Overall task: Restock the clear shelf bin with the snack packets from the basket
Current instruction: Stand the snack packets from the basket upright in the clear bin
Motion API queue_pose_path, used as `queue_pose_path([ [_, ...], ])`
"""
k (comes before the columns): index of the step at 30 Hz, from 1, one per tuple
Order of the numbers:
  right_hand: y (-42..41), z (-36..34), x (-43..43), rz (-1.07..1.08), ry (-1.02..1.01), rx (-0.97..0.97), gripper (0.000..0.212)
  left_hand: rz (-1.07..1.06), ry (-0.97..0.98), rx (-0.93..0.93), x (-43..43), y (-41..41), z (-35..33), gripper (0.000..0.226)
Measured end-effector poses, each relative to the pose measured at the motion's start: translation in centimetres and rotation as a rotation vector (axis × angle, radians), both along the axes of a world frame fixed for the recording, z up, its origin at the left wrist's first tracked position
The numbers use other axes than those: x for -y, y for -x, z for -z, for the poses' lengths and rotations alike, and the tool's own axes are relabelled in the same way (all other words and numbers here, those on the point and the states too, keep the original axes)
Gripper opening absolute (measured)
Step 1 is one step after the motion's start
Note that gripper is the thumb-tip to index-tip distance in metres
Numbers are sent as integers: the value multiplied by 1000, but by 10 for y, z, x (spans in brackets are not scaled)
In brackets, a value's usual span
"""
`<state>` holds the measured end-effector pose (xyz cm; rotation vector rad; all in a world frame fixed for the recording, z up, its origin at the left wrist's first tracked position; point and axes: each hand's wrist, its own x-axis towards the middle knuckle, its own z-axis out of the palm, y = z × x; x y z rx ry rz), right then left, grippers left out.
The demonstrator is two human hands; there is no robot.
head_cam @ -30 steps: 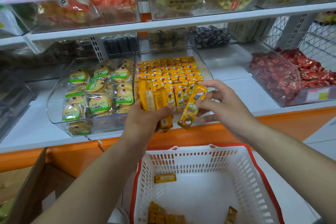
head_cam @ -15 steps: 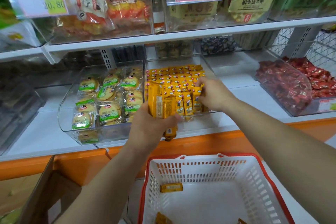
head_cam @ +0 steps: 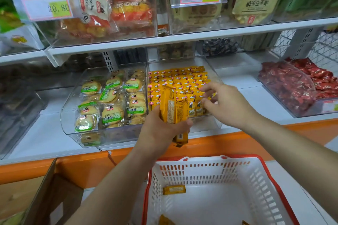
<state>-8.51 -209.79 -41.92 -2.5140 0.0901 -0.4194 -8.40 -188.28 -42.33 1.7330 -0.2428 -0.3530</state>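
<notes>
The clear shelf bin is well filled: rows of yellow snack packets stand in it from the back wall almost to the front. The left hand grips a bundle of the same packets upright, with fingers and thumb curled round it. The bundle is at the front edge of the bin, at 7 o'clock from the rows.

The right hand hovers over the front-right part of the bin, at 3 o'clock from the bundle. Its fingers are spread and lightly bent, and they hold nothing that I can see. Whether the tips touch the standing packets, I cannot tell.

The basket, white with a red rim, is at 6 o'clock from the bin, below the shelf. It is almost empty: one loose packet lies near its far wall, and two more show at the lower edge.

I judge the task to be near its end. What is left is the bundle in hand and these few packets.
</notes>
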Motion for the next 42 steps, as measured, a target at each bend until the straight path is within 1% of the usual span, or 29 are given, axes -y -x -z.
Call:
queue_pose_path([
  [1, 17, -4, -4, -42, -224, -22, 25, 19, -4, -3, 2, 2, 0, 36],
  [3, 43, -8, -11, -126, -675, -132, 27, 70, -18, -2, 8, 8, 1, 35],
  [4, 51, -7, -13, -162, -769, -174, 29, 104, -26, -5, 11, 12, 2, 35],
  [5, 55, -4, -14, -198, -756, -198, 32, 139, -27, -13, 13, 16, 2, 37],
  [6, 58, -2, -15, -234, -696, -210, 33, 167, -18, -26, 16, 20, 2, 38],
  [8, 58, -1, -15, -262, -629, -205, 28, 192, 14, -64, 19, 25, 3, 39],
  [12, 61, 0, -6, -201, -783, -182, 20, 145, 99, -144, 20, 29, 1, 47],
  [14, 62, -1, -2, -209, -874, -177, 12, 108, 135, -163, 20, 30, 1, 48],
  [15, 62, -2, -1, -210, -900, -174, 15, 102, 147, -172, 21, 30, 0, 48],
  [18, 63, -4, 1, -154, -876, -171, 48, 140, 166, -192, 24, 32, 0, 48],
  [20, 63, -3, 1, -118, -846, -183, 60, 153, 186, -204, 26, 33, 0, 49],
  [24, 63, -3, 1, -99, -832, -194, 54, 152, 189, -210, 28, 33, -1, 52],
  [27, 61, -2, 1, -67, -770, -203, 51, 161, 181, -210, 28, 32, -1, 53],
  [30, 59, 0, 0, -16, -722, -173, 54, 163, 172, -201, 27, 30, 0, 55],
  [32, 59, 0, -2, -34, -806, -178, 46, 143, 168, -195, 25, 28, -1, 59],
  [34, 59, -1, -5, -72, -986, -199, 26, 110, 129, -169, 22, 25, -2, 62],
  [36, 60, -3, -7, -67, -1136, -184, 7, 82, 108, -172, 18, 22, -3, 55],
  [37, 60, -4, -6, -79, -1140, -182, 8, 60, 119, -195, 17, 21, -4, 48],
  [39, 62, -5, -4, -172, -1028, -235, 14, 12, 144, -226, 14, 18, -4, 37],
  [42, 69, -9, -5, -344, -879, -365, 25, -37, 144, -211, 12, 16, -5, 35],
])
